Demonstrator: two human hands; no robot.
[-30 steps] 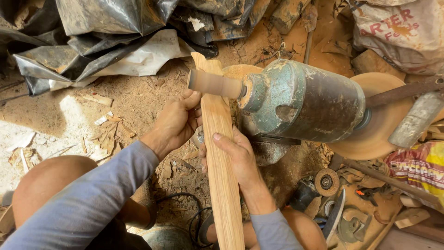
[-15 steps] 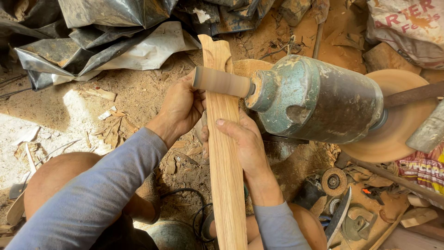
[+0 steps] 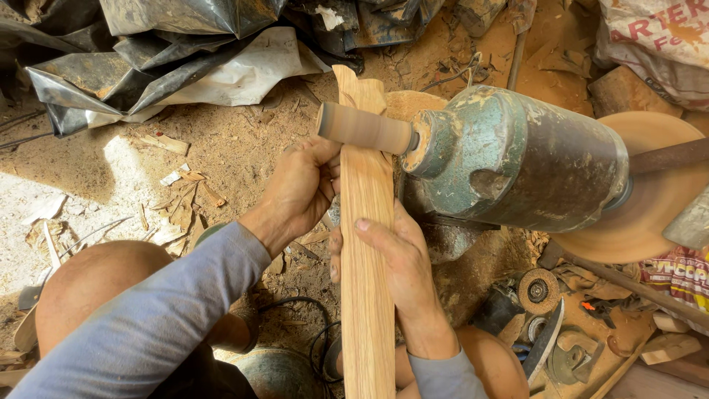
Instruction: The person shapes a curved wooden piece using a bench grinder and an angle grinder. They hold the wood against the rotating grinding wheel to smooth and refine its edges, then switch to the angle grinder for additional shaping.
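Wooden and pale, the long plank (image 3: 365, 244) runs lengthwise away from me between my knees, its far end passing under the sanding drum (image 3: 363, 127) that sticks out from the green motor housing (image 3: 517, 159). My left hand (image 3: 301, 191) is wrapped around the plank's left edge just below the drum, fingers curled shut on the wood, thumb side pressed against it. My right hand (image 3: 388, 255) clasps the plank a little nearer to me, thumb laid across the top face and the other fingers closed round the right edge and hidden beneath. The drum looks to be touching the upper face of the plank, though whether it is pressing firmly I cannot tell. As I judge it, the step in hand is smoothing the plank's face against the drum. Any next move calls for both grips staying firm, the plank kept flat and level, and my left knuckles held clear of the drum, which sits just beside them. Sawdust covers the ground (image 3: 148, 170), and a large tan disc (image 3: 650, 199) sits at the motor's far end, well apart from my hands.
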